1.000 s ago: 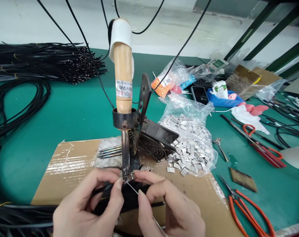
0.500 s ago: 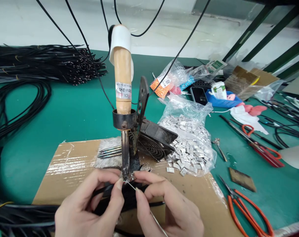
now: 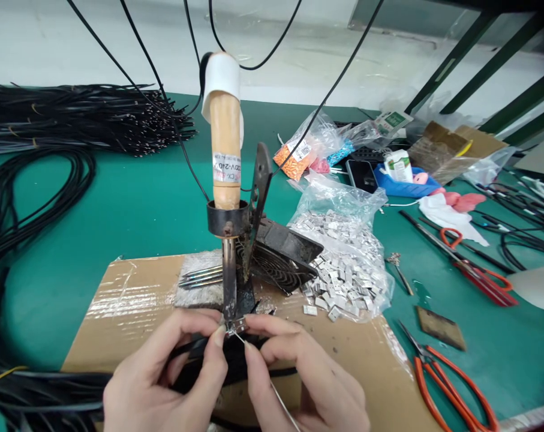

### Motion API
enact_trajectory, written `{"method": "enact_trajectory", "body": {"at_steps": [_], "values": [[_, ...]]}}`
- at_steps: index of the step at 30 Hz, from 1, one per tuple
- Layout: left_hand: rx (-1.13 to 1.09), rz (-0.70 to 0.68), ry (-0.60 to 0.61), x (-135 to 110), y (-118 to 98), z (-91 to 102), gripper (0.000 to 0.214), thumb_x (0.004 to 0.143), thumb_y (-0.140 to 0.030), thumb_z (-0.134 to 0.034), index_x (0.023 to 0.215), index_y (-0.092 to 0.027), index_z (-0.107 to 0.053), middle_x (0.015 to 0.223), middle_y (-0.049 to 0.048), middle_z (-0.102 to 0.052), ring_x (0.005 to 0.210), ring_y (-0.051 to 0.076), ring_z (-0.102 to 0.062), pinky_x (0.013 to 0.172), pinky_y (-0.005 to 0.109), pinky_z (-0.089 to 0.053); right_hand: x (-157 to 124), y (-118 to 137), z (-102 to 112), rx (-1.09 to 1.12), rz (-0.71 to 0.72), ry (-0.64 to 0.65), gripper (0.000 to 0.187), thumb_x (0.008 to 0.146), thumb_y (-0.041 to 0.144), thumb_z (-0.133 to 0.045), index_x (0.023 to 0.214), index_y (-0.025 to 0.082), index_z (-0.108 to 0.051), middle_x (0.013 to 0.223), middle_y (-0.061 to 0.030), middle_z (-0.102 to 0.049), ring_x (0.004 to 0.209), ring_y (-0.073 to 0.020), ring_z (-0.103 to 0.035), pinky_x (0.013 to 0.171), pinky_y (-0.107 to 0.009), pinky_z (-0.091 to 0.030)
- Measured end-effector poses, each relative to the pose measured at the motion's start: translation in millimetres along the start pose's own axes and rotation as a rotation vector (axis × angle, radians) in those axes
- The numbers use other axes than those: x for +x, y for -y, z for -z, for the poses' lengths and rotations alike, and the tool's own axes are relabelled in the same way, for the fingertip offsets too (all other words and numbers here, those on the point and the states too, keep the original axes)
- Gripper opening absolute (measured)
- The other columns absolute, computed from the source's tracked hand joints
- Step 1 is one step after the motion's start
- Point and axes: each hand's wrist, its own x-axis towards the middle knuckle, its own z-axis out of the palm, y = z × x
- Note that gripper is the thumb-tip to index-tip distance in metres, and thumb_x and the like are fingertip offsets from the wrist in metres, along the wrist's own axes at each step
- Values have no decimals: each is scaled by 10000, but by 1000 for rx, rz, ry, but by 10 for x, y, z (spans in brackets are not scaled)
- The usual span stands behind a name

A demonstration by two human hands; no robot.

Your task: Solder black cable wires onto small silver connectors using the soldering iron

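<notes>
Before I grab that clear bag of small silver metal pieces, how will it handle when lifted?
It will probably feel floppy: the thin plastic bag slumps flat on the cardboard sheet. It may be fairly heavy for its size, since it looks packed with metal pieces. It could spill, as a few pieces lie loose outside it.

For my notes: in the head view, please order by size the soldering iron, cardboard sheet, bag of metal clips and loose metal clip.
1. The cardboard sheet
2. The soldering iron and the bag of metal clips look alike; the iron is nearer the camera, so unranked.
3. The loose metal clip
</notes>
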Motion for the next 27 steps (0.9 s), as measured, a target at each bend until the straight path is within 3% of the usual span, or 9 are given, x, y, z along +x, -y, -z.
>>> {"method": "enact_trajectory", "body": {"at_steps": [9, 14, 21, 27], "values": [[-10, -24, 39, 19, 23, 1, 68, 889, -244, -710, 829, -273, -702, 780, -75, -769, 605, 69, -744, 622, 53, -581, -43, -32, -35, -36, 7, -22, 187, 899, 112, -698, 785, 247, -637, 884, 52, -805, 800, -92, -775, 757, -192, -596], [-32, -19, 39, -17, 26, 19, 69, 908, -248, -700, 858, -294, -707, 832, -90, -776, 647, 75, -762, 649, 80, -610, -55, -46, -78, -63, 68, -106, 176, 890, 125, -689, 764, 244, -654, 828, 39, -802, 710, -95, -763, 705, -177, -612], [-30, -32, 34, -13, 41, 31, 66, 902, -236, -707, 874, -294, -718, 825, -82, -777, 676, 84, -776, 666, 78, -612, -12, -79, -71, -95, 153, -55, 172, 871, 72, -689, 820, 236, -681, 855, 26, -791, 768, -91, -759, 749, -161, -616], [-93, 30, 88, 7, 61, 32, 44, 888, -244, -728, 848, -263, -728, 835, -49, -782, 710, 112, -797, 700, 103, -627, -43, -52, 1, -71, 31, -90, 143, 911, 146, -686, 825, 256, -656, 863, 30, -782, 766, -117, -749, 737, -216, -595]]}}
